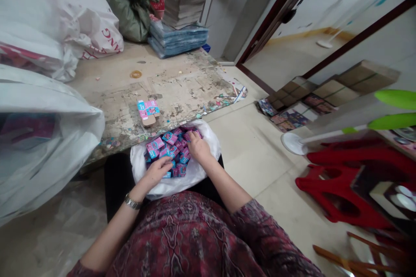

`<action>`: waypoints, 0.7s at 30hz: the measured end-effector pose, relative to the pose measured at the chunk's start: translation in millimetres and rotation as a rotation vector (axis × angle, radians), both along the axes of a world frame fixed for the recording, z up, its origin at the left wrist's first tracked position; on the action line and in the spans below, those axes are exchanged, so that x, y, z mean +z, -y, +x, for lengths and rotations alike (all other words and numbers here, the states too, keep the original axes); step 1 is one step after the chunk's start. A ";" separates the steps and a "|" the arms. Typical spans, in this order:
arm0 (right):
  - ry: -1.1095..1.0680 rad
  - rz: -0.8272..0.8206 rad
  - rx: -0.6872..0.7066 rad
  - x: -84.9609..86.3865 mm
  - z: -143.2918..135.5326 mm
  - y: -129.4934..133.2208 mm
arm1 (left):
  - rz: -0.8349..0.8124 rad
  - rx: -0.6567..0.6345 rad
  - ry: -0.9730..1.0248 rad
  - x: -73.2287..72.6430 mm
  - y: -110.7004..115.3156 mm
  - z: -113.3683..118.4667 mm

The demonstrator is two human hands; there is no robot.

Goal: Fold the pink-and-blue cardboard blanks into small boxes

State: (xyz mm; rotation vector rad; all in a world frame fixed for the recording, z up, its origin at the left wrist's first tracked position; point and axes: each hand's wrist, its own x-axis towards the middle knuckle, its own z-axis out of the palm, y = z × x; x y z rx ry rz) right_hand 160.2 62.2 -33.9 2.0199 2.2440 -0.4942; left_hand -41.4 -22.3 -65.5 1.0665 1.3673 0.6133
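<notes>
A white plastic bag (212, 138) sits gaping in my lap against the table's edge. It holds several small pink, purple and blue cardboard boxes (169, 137). My left hand (159, 170) lies over the near left of the pile, fingers stretched out and touching the boxes; its fingertips are partly hidden among them. At the far right of the bag, my right hand (198, 147) has its fingers closed about a small purple box (187, 135). An unfolded pink and blue box (148, 110), with its brown inner flap showing, lies on the table just beyond the bag.
The worn wooden table (113, 82) carries rubber bands (135, 74), a stack of grey card sheets (185, 2) on blue bundles (178, 37), and a green sack (126, 4). Large white bags (42, 138) crowd the left. Red stools (338, 194) and tied cartons (292, 88) stand right.
</notes>
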 end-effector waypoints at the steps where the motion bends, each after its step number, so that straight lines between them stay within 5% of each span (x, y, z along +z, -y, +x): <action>1: 0.012 0.001 -0.002 -2.0 -0.5 -3.0 | -0.004 -0.002 0.006 -0.1 0.2 0.5; 21: -0.040 -0.026 0.053 -10.9 -2.2 -21.1 | -0.033 -0.027 -0.009 1.6 1.3 -0.9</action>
